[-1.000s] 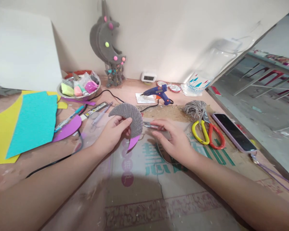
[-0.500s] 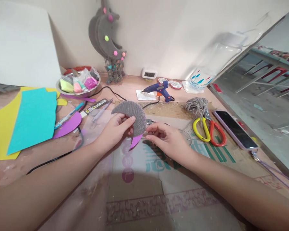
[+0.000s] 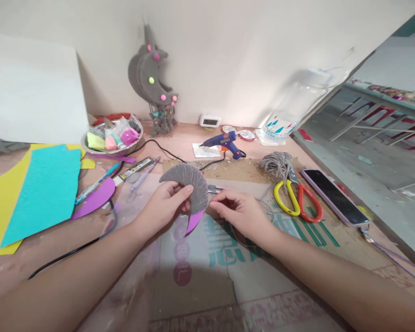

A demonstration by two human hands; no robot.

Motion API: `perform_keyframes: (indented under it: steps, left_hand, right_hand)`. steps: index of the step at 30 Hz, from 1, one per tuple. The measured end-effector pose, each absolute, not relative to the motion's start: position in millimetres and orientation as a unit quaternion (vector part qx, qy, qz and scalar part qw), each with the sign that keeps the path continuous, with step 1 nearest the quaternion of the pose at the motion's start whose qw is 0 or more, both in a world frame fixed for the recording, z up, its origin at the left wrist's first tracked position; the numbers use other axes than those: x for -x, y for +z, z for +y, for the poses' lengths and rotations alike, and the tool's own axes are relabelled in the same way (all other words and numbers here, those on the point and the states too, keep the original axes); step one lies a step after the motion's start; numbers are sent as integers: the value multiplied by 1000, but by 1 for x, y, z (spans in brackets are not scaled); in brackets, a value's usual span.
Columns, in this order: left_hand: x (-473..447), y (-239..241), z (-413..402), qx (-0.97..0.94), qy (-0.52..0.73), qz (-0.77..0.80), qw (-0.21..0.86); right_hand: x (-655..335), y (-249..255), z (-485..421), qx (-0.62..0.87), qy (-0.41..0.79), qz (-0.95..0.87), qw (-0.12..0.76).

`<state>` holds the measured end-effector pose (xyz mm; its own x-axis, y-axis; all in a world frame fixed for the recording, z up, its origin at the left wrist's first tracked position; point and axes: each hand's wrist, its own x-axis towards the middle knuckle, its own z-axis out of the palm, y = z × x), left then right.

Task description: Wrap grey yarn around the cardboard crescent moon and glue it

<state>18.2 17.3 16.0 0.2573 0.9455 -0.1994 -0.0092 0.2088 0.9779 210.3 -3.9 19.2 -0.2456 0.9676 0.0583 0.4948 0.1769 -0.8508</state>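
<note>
My left hand (image 3: 166,205) is closed on a crescent shape (image 3: 191,184) mostly wrapped in grey yarn, its purple lower tip still bare. It holds the crescent just above the flattened cardboard (image 3: 228,258). My right hand (image 3: 237,210) pinches at the crescent's right edge, fingers together; a thin grey strand seems to run from there, too fine to follow. A small metal tool (image 3: 215,188) lies on the cardboard just behind my right fingers.
Yellow and red scissors (image 3: 297,200) lie beside a bundle of grey yarn (image 3: 276,163) and a phone (image 3: 334,196). A blue glue gun (image 3: 223,142) sits behind. Left are teal and yellow foam sheets (image 3: 38,189), pens (image 3: 97,183) and a bowl of clay (image 3: 112,136). A finished grey moon (image 3: 148,78) leans on the wall.
My right hand has left the metal tool on the cardboard and come left to pinch at the crescent's right edge. The view has tilted down a little.
</note>
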Motion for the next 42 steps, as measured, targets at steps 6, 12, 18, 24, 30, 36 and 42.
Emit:
perform_keyframes:
  steps: [6, 12, 18, 24, 30, 36, 42]
  left_hand:
    - [-18, 16, 19, -508, 387, 466, 612]
    - [-21, 16, 18, -522, 389, 468, 598]
    - [-21, 19, 15, -560, 370, 483, 562]
    - [-20, 23, 15, -568, 355, 511, 539]
    - [-18, 23, 17, -575, 348, 498, 548]
    - [-17, 27, 17, -587, 331, 500, 544]
    - [-17, 24, 19, -577, 338, 480, 567]
  right_hand:
    - [-213, 16, -1, 515, 379, -697, 323]
    - [-211, 16, 0, 503, 401, -686, 340]
    - [-210, 14, 0, 512, 435, -655, 346]
    - [-210, 12, 0, 511, 442, -650, 346]
    - [-210, 9, 0, 510, 465, -638, 342]
    - [-209, 10, 1, 508, 480, -619, 358]
    - [-209, 10, 0, 514, 464, -616, 376]
